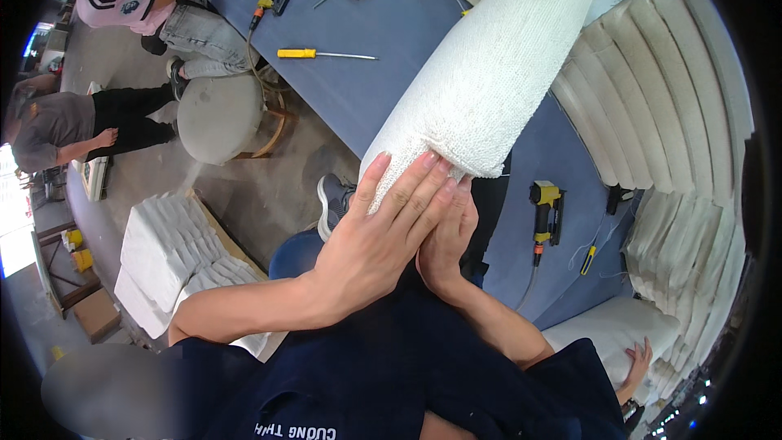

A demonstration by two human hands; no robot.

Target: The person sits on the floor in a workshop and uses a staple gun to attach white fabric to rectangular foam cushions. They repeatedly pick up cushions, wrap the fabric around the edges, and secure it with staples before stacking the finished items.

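Laying the left hand [371, 232] on the near end of the white cushion [489, 73], with fingers almost straight, a little spread, and not closing on anything. Putting the right hand [446, 248] against the same end, touching the left fingertips; being unable to tell its grip, with fingers partly hidden. Seeing the cushion slanting away over the blue table [350, 106], between a screwdriver [309, 54] and a staple gun [543, 208].

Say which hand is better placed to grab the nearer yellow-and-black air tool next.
Right, probably. The right hand is nearer the air tool; the left hand is farther left, its fingers against the near end of the white padded piece.
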